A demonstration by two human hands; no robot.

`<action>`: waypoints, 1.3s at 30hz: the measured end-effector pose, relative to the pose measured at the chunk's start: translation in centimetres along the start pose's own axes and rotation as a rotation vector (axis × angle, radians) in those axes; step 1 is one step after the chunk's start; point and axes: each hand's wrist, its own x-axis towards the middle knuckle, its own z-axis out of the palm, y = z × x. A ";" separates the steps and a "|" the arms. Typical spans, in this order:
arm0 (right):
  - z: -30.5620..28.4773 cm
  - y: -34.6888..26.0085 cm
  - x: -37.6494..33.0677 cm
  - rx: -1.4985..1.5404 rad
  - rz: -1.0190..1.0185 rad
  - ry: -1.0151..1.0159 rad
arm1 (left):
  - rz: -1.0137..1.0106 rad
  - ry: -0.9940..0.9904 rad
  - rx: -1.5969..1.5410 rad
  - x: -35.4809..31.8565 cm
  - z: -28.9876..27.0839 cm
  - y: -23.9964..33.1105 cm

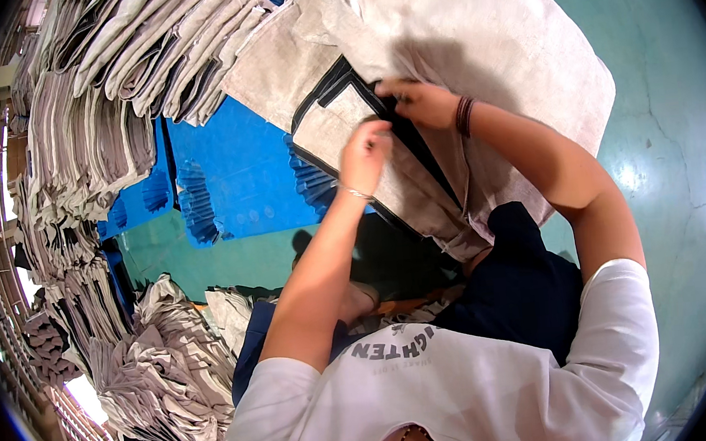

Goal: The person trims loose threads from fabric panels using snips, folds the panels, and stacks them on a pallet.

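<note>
A beige woven cloth bag (479, 33) with black trim lies across my lap and spreads up to the top of the view. My left hand (364, 154) is closed on the black trim strip (413, 144) near the bag's opening. My right hand (418, 101) pinches the same black strip a little higher up, with a dark band around its wrist. Both forearms reach up from the lower edge, the left one wearing a thin bracelet.
Tall stacks of folded beige bags (84, 118) fill the left side, with a loose heap (163, 355) at lower left. A blue plastic pallet (231, 172) lies on the green floor (666, 151), which runs along the right.
</note>
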 end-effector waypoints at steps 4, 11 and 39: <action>-3.3 -0.1 0.2 0.732 0.565 0.121 | 0.168 0.088 0.365 -0.5 3.0 -0.4; -3.2 1.7 -2.4 0.813 0.516 0.213 | 0.047 0.265 0.627 -0.9 6.0 1.3; 0.4 -3.8 -2.8 0.294 -0.184 0.213 | 0.462 -0.441 0.469 -3.3 9.9 2.5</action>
